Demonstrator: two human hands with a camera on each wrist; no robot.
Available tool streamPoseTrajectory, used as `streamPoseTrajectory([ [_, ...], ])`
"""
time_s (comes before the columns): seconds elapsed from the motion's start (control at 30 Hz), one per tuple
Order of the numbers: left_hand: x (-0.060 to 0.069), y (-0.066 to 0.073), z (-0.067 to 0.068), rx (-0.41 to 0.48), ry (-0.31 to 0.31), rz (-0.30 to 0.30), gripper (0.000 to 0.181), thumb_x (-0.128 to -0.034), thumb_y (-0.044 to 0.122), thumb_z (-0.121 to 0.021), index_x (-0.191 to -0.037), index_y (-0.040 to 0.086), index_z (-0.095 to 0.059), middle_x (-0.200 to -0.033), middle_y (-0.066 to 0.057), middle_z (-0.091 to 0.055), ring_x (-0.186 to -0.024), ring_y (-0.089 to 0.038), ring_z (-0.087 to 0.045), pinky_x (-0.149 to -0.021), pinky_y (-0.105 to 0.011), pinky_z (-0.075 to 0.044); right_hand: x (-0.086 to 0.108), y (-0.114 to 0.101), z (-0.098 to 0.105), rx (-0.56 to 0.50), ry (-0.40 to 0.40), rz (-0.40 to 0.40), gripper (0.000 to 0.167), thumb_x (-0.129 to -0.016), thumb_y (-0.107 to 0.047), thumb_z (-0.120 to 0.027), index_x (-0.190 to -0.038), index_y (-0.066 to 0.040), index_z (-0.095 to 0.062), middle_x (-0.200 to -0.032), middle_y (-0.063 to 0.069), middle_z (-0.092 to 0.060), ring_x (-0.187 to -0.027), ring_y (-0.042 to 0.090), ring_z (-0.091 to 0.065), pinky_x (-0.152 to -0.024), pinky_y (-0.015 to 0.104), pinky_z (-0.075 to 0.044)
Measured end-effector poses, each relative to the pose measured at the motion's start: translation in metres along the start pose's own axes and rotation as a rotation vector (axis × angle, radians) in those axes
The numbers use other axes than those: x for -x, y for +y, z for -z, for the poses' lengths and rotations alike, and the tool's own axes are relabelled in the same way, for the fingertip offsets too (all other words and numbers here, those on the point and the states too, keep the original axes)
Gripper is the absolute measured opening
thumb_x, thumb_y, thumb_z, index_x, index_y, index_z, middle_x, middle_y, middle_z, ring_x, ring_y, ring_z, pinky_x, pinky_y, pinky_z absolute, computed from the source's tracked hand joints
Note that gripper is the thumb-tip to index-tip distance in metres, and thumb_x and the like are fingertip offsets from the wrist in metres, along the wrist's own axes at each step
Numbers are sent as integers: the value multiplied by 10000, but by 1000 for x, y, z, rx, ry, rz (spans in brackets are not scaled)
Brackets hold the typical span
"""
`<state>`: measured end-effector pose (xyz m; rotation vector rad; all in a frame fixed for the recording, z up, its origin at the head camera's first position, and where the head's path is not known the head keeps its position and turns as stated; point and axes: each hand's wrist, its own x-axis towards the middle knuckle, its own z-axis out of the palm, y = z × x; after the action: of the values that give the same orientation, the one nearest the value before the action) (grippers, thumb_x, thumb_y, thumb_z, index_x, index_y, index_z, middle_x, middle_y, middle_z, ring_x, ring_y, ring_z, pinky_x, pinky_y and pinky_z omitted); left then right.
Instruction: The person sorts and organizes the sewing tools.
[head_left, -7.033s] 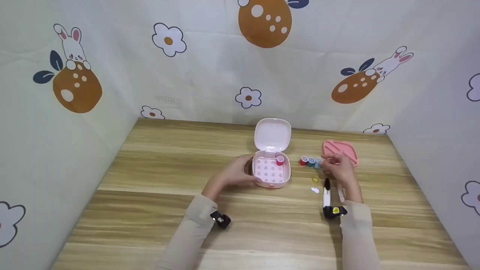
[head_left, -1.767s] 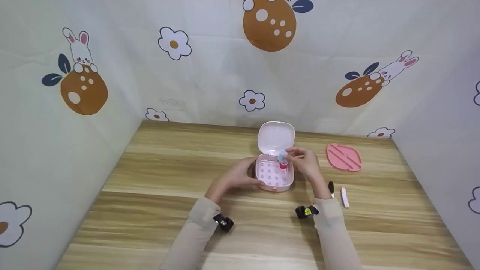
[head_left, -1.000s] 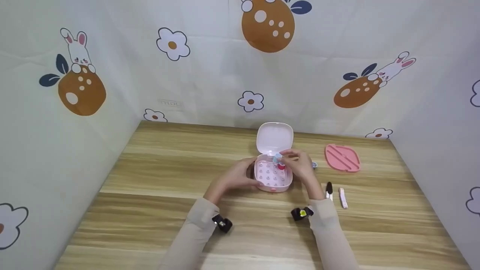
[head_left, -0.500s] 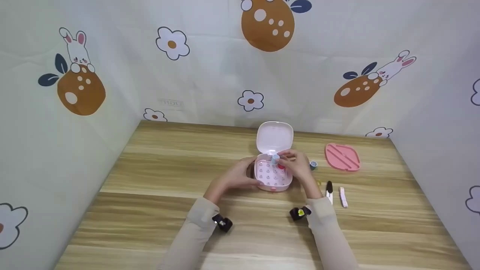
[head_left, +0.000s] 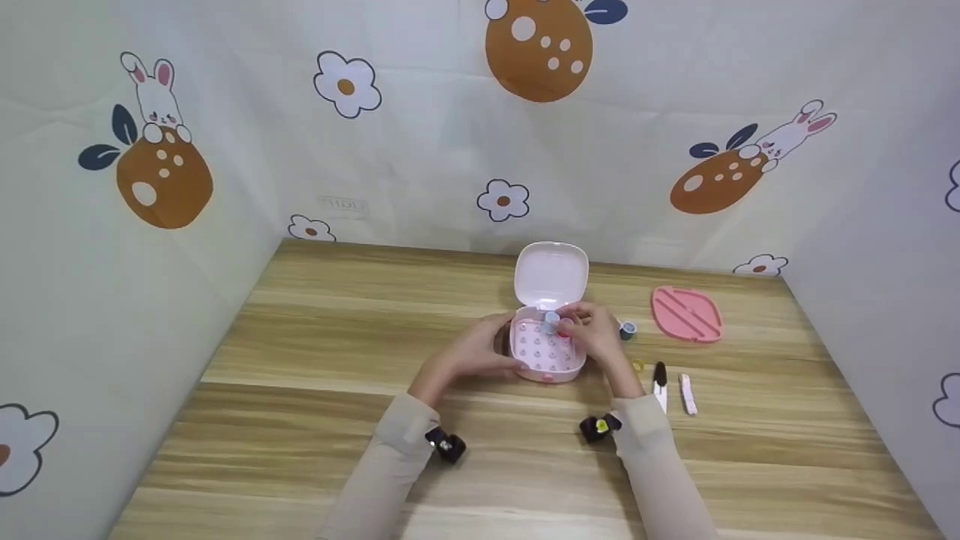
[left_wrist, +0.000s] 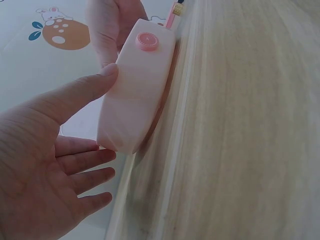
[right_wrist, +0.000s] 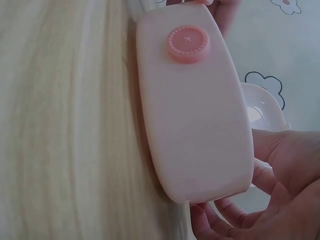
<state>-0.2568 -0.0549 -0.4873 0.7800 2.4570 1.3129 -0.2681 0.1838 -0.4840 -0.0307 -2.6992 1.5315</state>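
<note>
A pale pink sewing box stands on the table with its lid raised. My left hand grips its left side. In the left wrist view the thumb lies on the front face near the pink button clasp. My right hand reaches over the right side and pinches a light blue thread spool inside the box, near its back. A red thread spool stands in the box just to the right of it. In the right wrist view, the box's front hides the spools.
Right of the box, a teal thread spool is partly behind my right hand. Nearby lie a small yellow ring-shaped piece, a black-and-white slender tool, a pale pink strip and a pink slotted tray.
My right hand has carried the light blue spool from the row right of the box into the box, moving it slightly left and down beside the red spool. My left hand stays on the box.
</note>
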Motion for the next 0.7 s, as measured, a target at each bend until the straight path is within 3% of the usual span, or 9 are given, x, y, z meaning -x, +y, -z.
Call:
streamPoseTrajectory([
  [0.47,0,0,1,-34,-1,-49,896,-837,191,-870,-1587,-15,-424,-1518,-224,-564,-1415,-339,-529,-1247,-469,-376,-1,5,-3,5,44,0,219,-824,-18,-811,-1029,53,-780,-1031,206,-763,-940,287,-634,-837,311,-468],
  [0.7,-1,0,1,-57,-2,-38,889,-839,182,-865,-1590,-4,-426,-1516,-227,-566,-1411,-339,-530,-1247,-468,-376,0,4,-5,-26,40,-1,207,-844,17,-795,-1038,80,-760,-1105,254,-744,-1121,392,-633,-1053,486,-475],
])
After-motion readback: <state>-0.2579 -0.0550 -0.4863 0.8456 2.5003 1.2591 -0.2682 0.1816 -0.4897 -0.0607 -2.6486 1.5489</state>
